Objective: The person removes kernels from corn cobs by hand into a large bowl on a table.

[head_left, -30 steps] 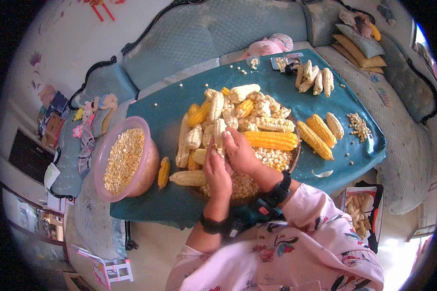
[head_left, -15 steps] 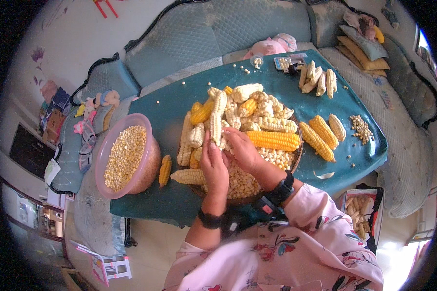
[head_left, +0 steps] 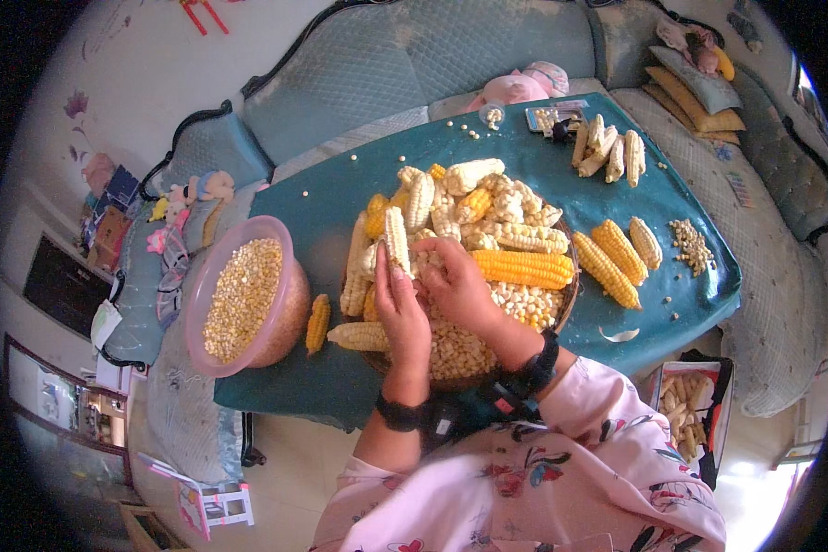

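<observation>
Stacked cushions (head_left: 697, 92) and a pink bundle (head_left: 513, 89), probably a plush toy, sit on the blue-grey quilted sofa (head_left: 451, 55).

The person's bare left hand (head_left: 407, 322) reaches forward, curled in a grip, its forearm (head_left: 384, 451) stretching away from the body. The bare right hand (head_left: 463, 293) angles inward just beside it, knuckles bent.

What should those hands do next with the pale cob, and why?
Perhaps use the right hand to rub some kernels off the pale cob: the left hand holds it, the right is close beside it, rows of kernels show on it, and loose kernels lie nearby.
</observation>
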The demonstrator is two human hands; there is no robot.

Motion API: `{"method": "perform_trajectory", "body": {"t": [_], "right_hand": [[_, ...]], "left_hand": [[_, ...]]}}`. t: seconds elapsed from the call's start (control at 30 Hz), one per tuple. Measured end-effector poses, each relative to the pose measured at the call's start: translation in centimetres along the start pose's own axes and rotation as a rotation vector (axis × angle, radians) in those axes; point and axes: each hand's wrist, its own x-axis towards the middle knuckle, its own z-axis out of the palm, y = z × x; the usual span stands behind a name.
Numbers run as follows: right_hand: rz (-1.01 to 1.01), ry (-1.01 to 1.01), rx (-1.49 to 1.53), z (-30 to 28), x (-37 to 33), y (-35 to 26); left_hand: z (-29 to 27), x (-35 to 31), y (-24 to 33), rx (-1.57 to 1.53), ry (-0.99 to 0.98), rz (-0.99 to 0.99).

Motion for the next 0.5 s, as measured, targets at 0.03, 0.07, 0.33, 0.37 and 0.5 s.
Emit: {"method": "perform_trajectory", "body": {"t": [0.03, 0.07, 0.33, 0.37, 0.5], "right_hand": [[-0.059, 0.011, -0.041, -0.15, 0.05, -0.78], [-0.118, 0.021, -0.082, -0.22, 0.08, -1.19], [0.001, -0.038, -0.005, -0.35, -0.04, -1.38], [-0.037, -0.045, -0.021, -0.40, -0.02, -1.44], [-0.029, -0.070, 0.030, -0.38, 0.03, -1.14]], "left_hand": [[-0.09, -0.03, -0.01, -0.008, 0.009, 0.002], [-0.21, -0.06, -0.01, -0.015, 0.018, 0.004], [-0.64, -0.10, 0.21, 0.085, -0.001, 0.096], [-0.72, -0.08, 0.08, 0.091, -0.006, 0.135], [-0.96, -0.17, 0.46, 0.192, -0.048, 0.221]]}}
